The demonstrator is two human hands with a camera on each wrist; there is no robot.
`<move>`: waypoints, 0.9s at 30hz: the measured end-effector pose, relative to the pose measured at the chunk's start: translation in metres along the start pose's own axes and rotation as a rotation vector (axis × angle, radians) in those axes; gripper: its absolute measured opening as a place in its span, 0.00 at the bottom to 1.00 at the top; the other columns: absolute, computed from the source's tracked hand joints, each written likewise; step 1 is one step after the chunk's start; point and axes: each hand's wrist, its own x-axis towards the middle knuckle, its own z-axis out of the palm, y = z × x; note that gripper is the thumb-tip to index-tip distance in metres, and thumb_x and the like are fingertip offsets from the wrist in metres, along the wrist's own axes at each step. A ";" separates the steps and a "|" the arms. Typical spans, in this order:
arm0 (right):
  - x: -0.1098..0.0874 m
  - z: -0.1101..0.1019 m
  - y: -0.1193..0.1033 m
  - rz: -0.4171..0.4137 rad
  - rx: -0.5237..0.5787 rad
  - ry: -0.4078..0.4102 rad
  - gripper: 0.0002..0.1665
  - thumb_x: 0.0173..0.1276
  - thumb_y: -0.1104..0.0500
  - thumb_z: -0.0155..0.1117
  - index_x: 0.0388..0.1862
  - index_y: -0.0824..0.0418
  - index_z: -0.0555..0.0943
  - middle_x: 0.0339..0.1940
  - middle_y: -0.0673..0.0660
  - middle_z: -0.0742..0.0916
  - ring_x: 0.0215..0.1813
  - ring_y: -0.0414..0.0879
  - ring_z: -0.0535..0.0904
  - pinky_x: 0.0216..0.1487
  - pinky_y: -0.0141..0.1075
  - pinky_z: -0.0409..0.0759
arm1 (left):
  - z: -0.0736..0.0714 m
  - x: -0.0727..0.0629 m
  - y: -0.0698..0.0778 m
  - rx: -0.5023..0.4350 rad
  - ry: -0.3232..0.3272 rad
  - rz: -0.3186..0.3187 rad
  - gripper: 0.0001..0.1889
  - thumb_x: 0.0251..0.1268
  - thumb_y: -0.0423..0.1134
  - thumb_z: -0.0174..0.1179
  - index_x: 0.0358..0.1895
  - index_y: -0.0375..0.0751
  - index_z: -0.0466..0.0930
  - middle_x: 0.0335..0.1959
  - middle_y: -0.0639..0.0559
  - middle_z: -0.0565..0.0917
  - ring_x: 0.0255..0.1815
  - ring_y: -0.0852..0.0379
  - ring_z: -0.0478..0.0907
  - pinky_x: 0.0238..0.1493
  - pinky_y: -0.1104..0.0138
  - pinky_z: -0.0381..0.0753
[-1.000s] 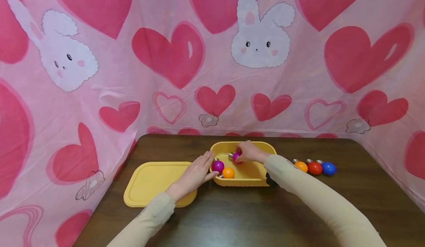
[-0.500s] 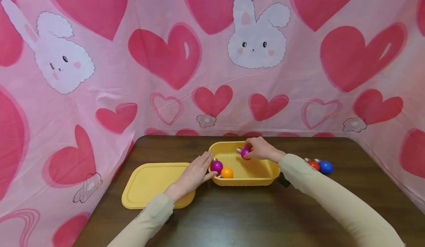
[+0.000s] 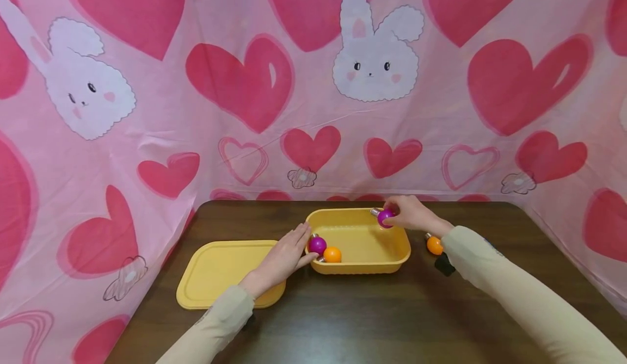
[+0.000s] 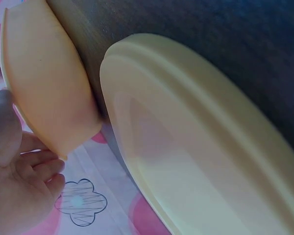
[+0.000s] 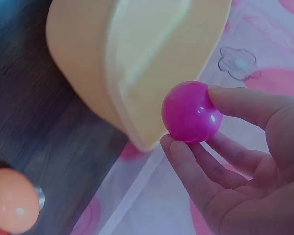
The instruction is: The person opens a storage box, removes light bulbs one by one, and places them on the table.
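My right hand (image 3: 410, 213) pinches a purple light bulb (image 3: 385, 218) between thumb and fingertips, above the far right corner of a yellow plastic box (image 3: 360, 267). The bulb's metal screw base points left. In the right wrist view the round purple bulb (image 5: 190, 113) overlaps the box rim. At the box's left end, my left hand (image 3: 281, 258) rests its extended fingers and thumb against the rim; the left wrist view shows the fingertips (image 4: 54, 169) at the corner. Inside the box, a second purple bulb (image 3: 317, 246) and an orange bulb (image 3: 332, 254) lie by the left wall.
The yellow lid (image 3: 220, 271) lies flat left of the box, partly under my left forearm. Right of the box, another orange bulb (image 3: 434, 245) lies on the dark wooden table (image 3: 333, 320). A pink heart-patterned cloth (image 3: 303, 108) hangs behind the table.
My right hand has lifted the purple bulb from inside the box and carried it right to the far right rim. The left hand stays at the box's left end.
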 end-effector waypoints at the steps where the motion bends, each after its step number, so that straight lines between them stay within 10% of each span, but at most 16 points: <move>1: -0.002 -0.002 0.002 0.004 0.003 0.005 0.16 0.60 0.58 0.73 0.43 0.65 0.82 0.37 0.59 0.87 0.37 0.47 0.79 0.46 0.44 0.88 | 0.000 0.000 0.000 -0.004 -0.001 0.000 0.37 0.71 0.53 0.57 0.72 0.30 0.64 0.74 0.35 0.67 0.76 0.40 0.65 0.75 0.50 0.67; 27: -0.059 -0.051 0.071 0.114 -0.022 0.103 0.24 0.64 0.51 0.70 0.50 0.68 0.80 0.46 0.68 0.87 0.46 0.58 0.83 0.51 0.55 0.85 | 0.000 0.001 0.000 0.012 0.008 0.003 0.36 0.70 0.53 0.58 0.71 0.29 0.65 0.73 0.34 0.68 0.75 0.40 0.66 0.74 0.50 0.67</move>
